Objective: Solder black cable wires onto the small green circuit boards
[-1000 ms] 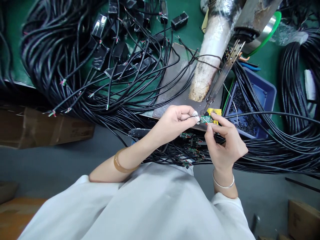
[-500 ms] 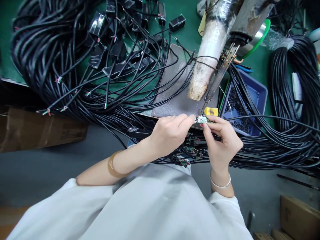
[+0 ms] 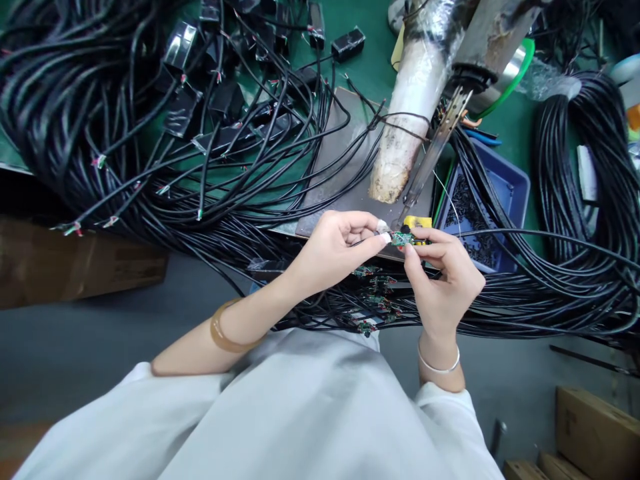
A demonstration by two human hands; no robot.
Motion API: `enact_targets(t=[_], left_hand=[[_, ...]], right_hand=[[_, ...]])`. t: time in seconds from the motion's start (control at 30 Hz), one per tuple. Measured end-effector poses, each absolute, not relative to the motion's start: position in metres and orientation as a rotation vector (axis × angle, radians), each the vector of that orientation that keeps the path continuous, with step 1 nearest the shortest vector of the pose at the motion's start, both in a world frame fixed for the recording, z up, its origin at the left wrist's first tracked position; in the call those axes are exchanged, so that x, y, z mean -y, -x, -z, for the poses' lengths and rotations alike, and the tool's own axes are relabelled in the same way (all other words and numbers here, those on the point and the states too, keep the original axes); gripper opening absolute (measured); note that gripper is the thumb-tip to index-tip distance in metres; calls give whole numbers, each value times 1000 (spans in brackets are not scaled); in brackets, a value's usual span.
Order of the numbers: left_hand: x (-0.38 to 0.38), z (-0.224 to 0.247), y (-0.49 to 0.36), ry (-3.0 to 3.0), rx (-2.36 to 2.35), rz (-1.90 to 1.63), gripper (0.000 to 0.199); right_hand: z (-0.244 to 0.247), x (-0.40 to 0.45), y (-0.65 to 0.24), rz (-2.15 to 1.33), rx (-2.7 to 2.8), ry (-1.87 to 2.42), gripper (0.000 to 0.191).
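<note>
A small green circuit board (image 3: 401, 239) is pinched at its right end between the thumb and fingertips of my right hand (image 3: 444, 283). From that hand a single black cable runs off to the right. My left hand (image 3: 337, 250) is closed, its thumb and forefinger pinching what looks like the end of a thin black cable at the board's left edge. The fingertips hide most of that joint. Just behind the board is the tip of a soldering iron (image 3: 425, 163), fixed in a stand and pointing down. A yellow block (image 3: 419, 222) sits right beside it.
Bundled black cables (image 3: 65, 120) with bare coloured ends cover the left. A white exhaust tube (image 3: 400, 133) hangs over a brown board (image 3: 320, 193). To the right are a blue tray (image 3: 517, 193) of small black pieces and a cable coil (image 3: 550, 167). More boards (image 3: 367, 327) lie below my hands.
My left hand has turned, so its thumb and forefinger now show apart from the curled fingers. The circuit board has tilted from a shiny glare to plain green. The view has shifted slightly.
</note>
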State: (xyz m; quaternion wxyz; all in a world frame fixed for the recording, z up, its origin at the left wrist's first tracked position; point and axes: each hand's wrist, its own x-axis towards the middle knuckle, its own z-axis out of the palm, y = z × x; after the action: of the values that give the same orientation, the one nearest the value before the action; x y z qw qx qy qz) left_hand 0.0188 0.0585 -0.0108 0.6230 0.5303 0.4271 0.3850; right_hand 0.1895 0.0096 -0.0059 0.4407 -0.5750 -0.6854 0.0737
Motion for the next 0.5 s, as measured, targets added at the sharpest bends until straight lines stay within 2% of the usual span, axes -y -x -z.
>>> enact_targets(t=[0.27,0.5], left_hand=[[-64,12,-22,-1067,-965,-854,15],[-59,11,-28,-1228,-1081,-973,11]], right_hand=[[6,-14,-191,-91,1801,1390,11],[7,-16,-190,-85,1801,1374,14]])
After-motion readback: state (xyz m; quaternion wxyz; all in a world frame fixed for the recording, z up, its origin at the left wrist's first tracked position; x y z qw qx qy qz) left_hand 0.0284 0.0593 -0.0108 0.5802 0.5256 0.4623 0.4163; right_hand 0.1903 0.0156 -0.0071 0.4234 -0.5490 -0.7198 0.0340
